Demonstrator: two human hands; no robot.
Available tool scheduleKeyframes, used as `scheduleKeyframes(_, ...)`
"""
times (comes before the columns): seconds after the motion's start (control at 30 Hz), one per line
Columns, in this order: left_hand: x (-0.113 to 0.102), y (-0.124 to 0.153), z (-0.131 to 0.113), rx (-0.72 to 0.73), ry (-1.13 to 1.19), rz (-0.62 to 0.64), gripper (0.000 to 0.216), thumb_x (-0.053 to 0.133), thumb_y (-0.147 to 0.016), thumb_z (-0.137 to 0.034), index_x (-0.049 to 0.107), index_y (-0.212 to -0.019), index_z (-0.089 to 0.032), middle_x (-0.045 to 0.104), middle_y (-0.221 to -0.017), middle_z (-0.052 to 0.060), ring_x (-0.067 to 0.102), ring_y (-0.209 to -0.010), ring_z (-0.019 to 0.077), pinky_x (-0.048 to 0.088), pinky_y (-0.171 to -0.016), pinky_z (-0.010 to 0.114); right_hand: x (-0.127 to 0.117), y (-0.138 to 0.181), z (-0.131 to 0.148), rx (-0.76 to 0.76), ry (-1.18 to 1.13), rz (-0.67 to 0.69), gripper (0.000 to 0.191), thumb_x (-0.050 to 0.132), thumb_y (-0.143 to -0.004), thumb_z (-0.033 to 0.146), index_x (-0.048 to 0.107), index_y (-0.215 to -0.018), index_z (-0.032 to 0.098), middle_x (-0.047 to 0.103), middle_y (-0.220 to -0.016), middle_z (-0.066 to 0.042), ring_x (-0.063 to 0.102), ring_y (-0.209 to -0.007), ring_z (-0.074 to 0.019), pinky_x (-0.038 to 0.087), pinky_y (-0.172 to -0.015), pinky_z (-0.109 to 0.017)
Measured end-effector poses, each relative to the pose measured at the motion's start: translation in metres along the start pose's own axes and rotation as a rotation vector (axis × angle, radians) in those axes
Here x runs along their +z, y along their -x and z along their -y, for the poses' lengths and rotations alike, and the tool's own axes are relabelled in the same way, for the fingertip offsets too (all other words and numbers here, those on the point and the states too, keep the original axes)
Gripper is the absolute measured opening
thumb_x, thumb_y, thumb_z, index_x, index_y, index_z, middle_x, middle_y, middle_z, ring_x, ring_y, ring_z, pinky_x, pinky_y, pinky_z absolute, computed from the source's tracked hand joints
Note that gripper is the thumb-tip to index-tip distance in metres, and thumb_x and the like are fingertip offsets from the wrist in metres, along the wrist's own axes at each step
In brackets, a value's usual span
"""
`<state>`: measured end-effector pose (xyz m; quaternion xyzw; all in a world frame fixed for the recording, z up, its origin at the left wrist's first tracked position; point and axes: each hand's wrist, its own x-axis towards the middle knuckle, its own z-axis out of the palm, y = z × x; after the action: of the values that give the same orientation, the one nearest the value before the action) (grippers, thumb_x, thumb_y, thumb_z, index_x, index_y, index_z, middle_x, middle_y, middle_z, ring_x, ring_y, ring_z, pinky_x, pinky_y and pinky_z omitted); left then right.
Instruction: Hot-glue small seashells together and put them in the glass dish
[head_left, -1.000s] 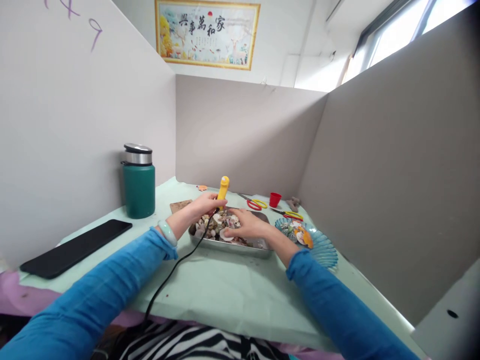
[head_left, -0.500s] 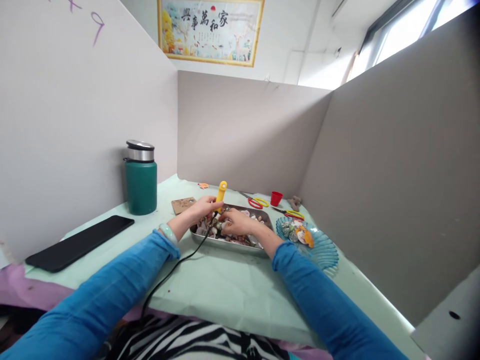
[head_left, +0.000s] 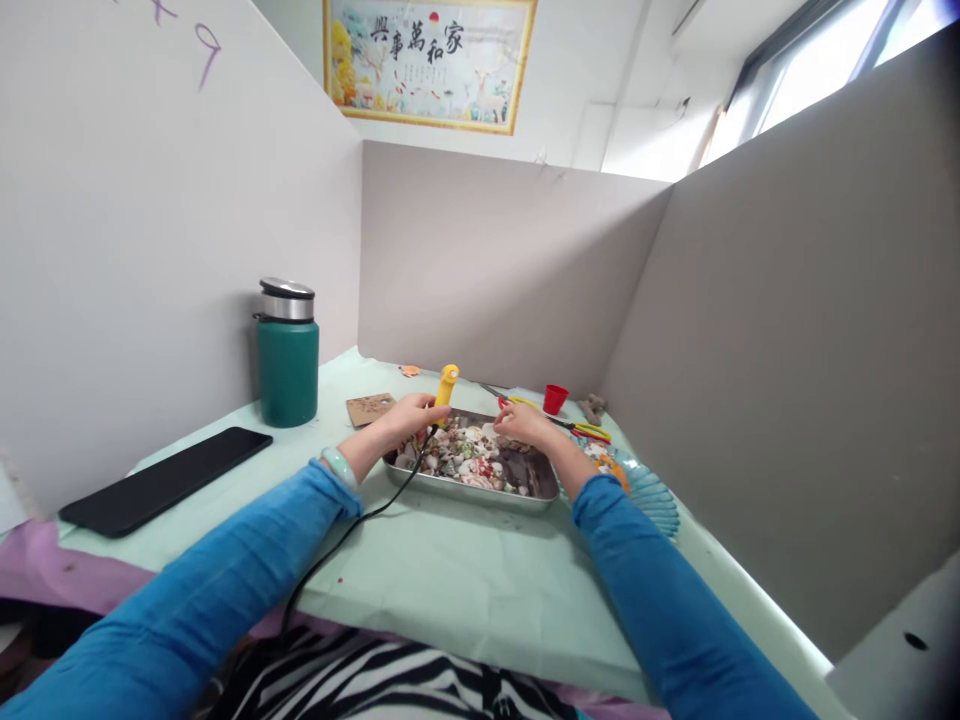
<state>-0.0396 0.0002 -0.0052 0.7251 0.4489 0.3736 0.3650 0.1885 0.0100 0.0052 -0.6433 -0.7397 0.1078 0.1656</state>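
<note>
My left hand (head_left: 415,416) is wrapped round a yellow hot glue gun (head_left: 445,388) with a black cord (head_left: 360,518), held upright over the left side of a metal tray (head_left: 480,493). Small seashells (head_left: 474,455) in white, brown and reddish tones lie heaped in it. Over the tray's far right part is my right hand (head_left: 525,424), its fingers curled and pinched together above the shells. What the fingertips hold, if anything, is too small to make out. Right of the tray, a blue ribbed glass plate (head_left: 654,497) bears orange and white shells (head_left: 609,462), partly hidden by my right forearm.
Behind the tray lie red-and-yellow scissors (head_left: 504,398), a red cup (head_left: 555,399) and a second pair of scissors (head_left: 591,432). A brown card (head_left: 370,408) is left of it. Further left are a green bottle (head_left: 288,365) and a black phone-like slab (head_left: 169,480). Grey partitions (head_left: 510,250) enclose the table.
My right hand has lifted out of the shells and moved right and slightly up, uncovering the middle of the tray. My left hand keeps its grip on the glue gun.
</note>
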Motion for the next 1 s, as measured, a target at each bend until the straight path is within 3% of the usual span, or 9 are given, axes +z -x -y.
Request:
scheduleKeyframes(0.1, 0.0, -0.001, 0.001, -0.005, -0.012, -0.001, 0.039, 0.056, -0.072, -0.053, 0.057, -0.078, -0.014, 0.04, -0.048, -0.005, 0.037, -0.04, 0.0079, 0.025, -0.039, 0.02, -0.006, 0.001, -0.005, -0.041, 0.087, 0.031, 0.02, 0.06, -0.072, 0.024, 0.07, -0.088, 0.017, 0.067, -0.082, -0.004, 0.06, -0.074, -0.0154, 0.042, -0.063, -0.021)
scheduleKeyframes(0.23, 0.0, -0.002, 0.003, 0.001, -0.01, -0.007, 0.04, 0.057, -0.071, -0.054, 0.057, -0.078, -0.014, 0.04, -0.049, -0.005, 0.037, -0.04, 0.008, 0.026, -0.04, 0.021, -0.01, 0.01, 0.007, -0.102, 0.182, 0.042, 0.027, 0.063, -0.072, 0.033, 0.069, -0.093, 0.017, 0.067, -0.097, -0.009, 0.059, -0.094, -0.0235, 0.042, -0.075, -0.026)
scheduleKeyframes(0.4, -0.001, -0.002, 0.006, 0.003, -0.01, 0.0, 0.04, 0.058, -0.07, -0.055, 0.054, -0.077, -0.015, 0.04, -0.05, -0.005, 0.038, -0.039, 0.0081, 0.025, -0.039, 0.021, 0.008, 0.025, 0.031, -0.369, 0.177, 0.248, 0.074, 0.067, -0.064, 0.053, 0.047, -0.129, 0.023, 0.058, -0.121, -0.009, 0.057, -0.102, -0.0241, 0.043, -0.08, -0.028)
scheduleKeyframes(0.53, -0.001, -0.003, 0.009, 0.012, -0.006, -0.002, 0.04, 0.057, -0.07, -0.055, 0.054, -0.077, -0.016, 0.043, -0.053, -0.005, 0.04, -0.04, 0.008, 0.027, -0.039, 0.02, 0.026, 0.029, 0.04, -0.411, 0.26, 0.239, 0.064, 0.067, -0.065, 0.042, 0.052, -0.122, 0.019, 0.059, -0.118, -0.012, 0.057, -0.101, -0.0263, 0.044, -0.081, -0.032)
scheduleKeyframes(0.67, 0.0, -0.005, 0.01, 0.005, -0.013, 0.01, 0.04, 0.057, -0.07, -0.055, 0.056, -0.078, -0.016, 0.042, -0.052, -0.005, 0.039, -0.04, 0.0081, 0.026, -0.039, 0.02, 0.024, 0.027, 0.041, -0.432, 0.264, 0.21, 0.05, 0.064, -0.065, 0.028, 0.055, -0.113, 0.019, 0.063, -0.109, -0.008, 0.059, -0.093, -0.0218, 0.044, -0.074, -0.026)
scheduleKeyframes(0.8, 0.0, -0.006, 0.012, 0.005, -0.011, 0.004, 0.04, 0.057, -0.07, -0.054, 0.058, -0.079, -0.015, 0.043, -0.054, -0.004, 0.039, -0.041, 0.008, 0.027, -0.039, 0.02, 0.011, 0.019, 0.031, -0.298, 0.279, 0.147, 0.032, 0.055, -0.07, 0.015, 0.061, -0.101, 0.021, 0.066, -0.101, -0.003, 0.061, -0.085, -0.0148, 0.043, -0.066, -0.019)
scheduleKeyframes(1.0, 0.0, -0.006, 0.011, 0.006, -0.003, 0.02, 0.04, 0.057, -0.07, -0.054, 0.058, -0.079, -0.015, 0.047, -0.059, -0.003, 0.04, -0.043, 0.0076, 0.029, -0.04, 0.02, -0.001, 0.006, 0.004, -0.097, 0.391, 0.082, 0.028, 0.057, -0.067, 0.008, 0.068, -0.093, 0.014, 0.068, -0.099, -0.013, 0.062, -0.091, -0.0233, 0.044, -0.071, -0.025)
